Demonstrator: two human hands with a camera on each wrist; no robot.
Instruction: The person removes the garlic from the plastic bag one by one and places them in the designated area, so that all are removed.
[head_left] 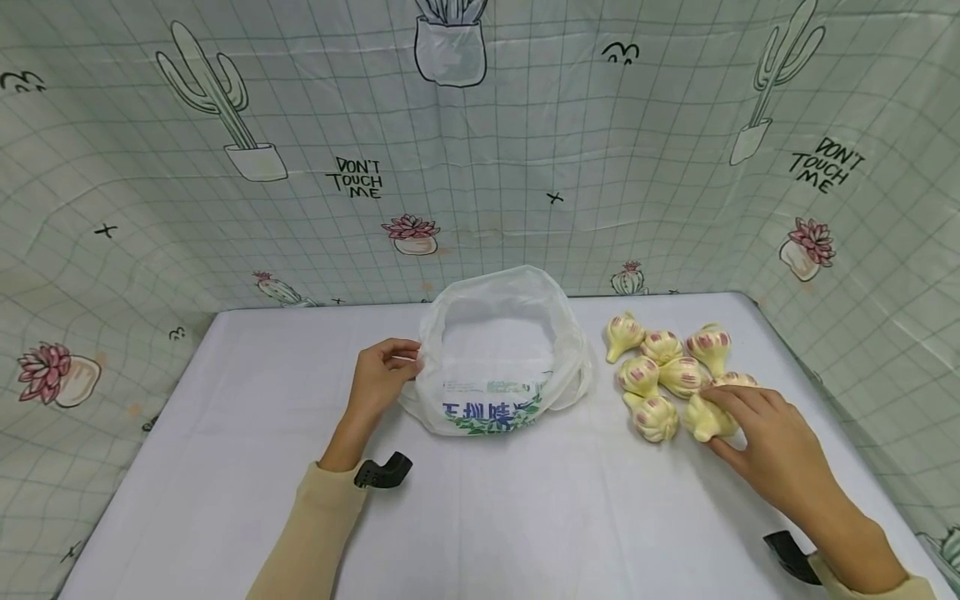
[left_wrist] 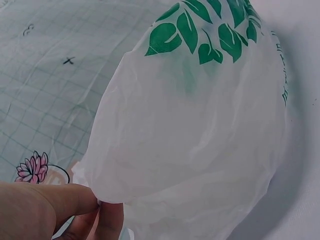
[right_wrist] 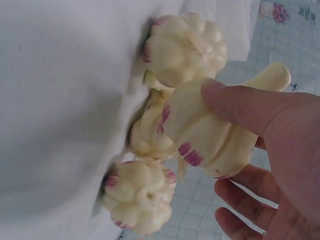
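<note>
A white plastic bag [head_left: 495,408] with green leaf print and blue lettering stands with its mouth open at the table's middle. My left hand [head_left: 381,377] pinches the left side of its rim between thumb and fingers, and the left wrist view shows the bag's thin film [left_wrist: 185,135] caught at the fingertips. At the right, my right hand [head_left: 776,442] grips a garlic bulb [head_left: 708,418] between thumb and fingers. That bulb [right_wrist: 210,135] has purple streaks and a thick stem in the right wrist view. Several other garlic bulbs [head_left: 682,377] lie clustered just beyond this hand.
The white-covered table [head_left: 525,517] carries the bag and bulbs. A grid-patterned cloth [head_left: 510,150] with cactus drawings hangs behind it and along both sides. A black strap [head_left: 384,471] sits at the left wrist, another black strap [head_left: 791,557] at the right.
</note>
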